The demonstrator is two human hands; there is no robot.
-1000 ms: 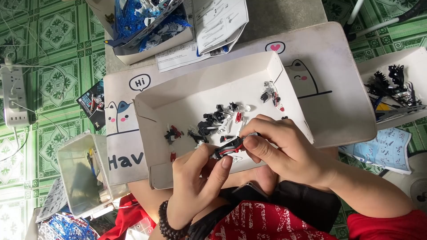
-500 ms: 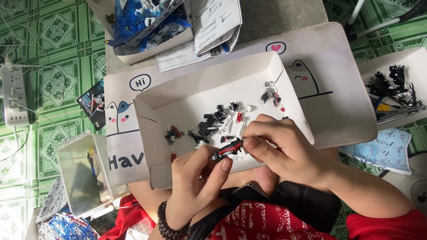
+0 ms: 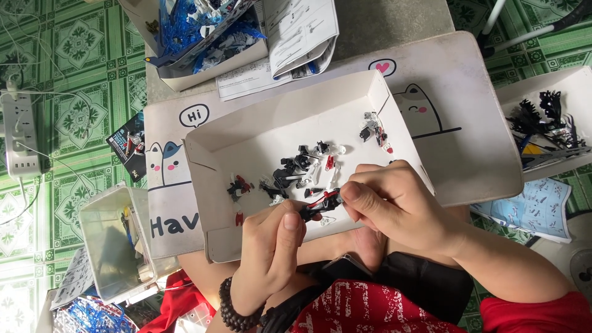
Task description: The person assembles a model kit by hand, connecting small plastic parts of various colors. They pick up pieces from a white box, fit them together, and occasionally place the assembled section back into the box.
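Two hands, left hand (image 3: 271,246) and right hand (image 3: 394,200), pinch one black-and-red model piece (image 3: 320,202) over one white tray (image 3: 246,139).

We sit at home: green patterned floor tiles (image 3: 74,117), a small cartoon lap table (image 3: 468,129), a power strip (image 3: 21,132).

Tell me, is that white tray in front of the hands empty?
No. The white tray holds scattered small black, white and red parts.
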